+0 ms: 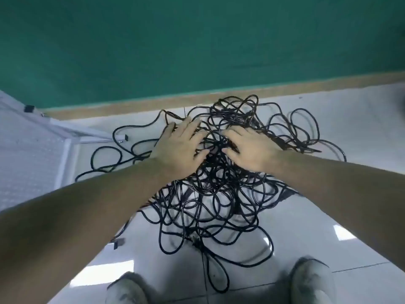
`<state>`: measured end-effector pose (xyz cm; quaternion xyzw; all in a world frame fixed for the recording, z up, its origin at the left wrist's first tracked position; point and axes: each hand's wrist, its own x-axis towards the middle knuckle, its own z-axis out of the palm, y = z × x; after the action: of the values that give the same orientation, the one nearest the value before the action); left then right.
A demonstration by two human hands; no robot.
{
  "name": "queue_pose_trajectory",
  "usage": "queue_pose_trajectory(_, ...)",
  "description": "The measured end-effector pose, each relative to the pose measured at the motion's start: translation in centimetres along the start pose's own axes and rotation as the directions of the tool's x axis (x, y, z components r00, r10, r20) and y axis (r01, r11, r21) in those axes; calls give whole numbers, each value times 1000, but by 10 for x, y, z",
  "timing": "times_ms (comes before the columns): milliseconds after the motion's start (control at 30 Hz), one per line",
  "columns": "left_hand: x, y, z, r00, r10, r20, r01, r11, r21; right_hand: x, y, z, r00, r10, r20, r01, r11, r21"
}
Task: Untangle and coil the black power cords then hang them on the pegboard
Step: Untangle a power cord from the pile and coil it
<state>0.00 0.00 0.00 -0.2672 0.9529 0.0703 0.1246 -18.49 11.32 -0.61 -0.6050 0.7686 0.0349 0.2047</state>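
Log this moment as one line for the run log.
stage: untangling not started | left hand: open on tangled cords | right hand: open on pile | cords: one heap on floor | pegboard: at left, nothing hung

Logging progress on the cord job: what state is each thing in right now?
Cords: one tangled heap on the floor, none coiled.
Left hand: on the heap, fingers spread, gripping nothing visibly.
Right hand: on the heap, fingers reaching into the cords; grip unclear.
Pegboard: at left, no cords hung on it.
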Motion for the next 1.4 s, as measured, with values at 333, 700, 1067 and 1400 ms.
queue_pose_trajectory(333, -36, 24, 43, 999, 20, 25, -20, 1000, -13, -28, -25, 71, 887, 253, 388, -343, 921, 185)
queue_pose_trajectory(700, -86, 46, -21, 996, 51, 68, -46, 997, -67, -77, -31, -9, 971, 75, 228, -130, 962, 240)
queue_pose_trajectory(1067, -141, 62, -103, 966, 51, -255, -126, 949, -289, -155, -66, -129, 956, -203, -210, 260, 920, 293)
queue_pose_trajectory(1400, -168, 65, -133, 947, -124, -295, -88, 785, -613, -186, -65, -129, 942, -54, -330, 261, 736, 625)
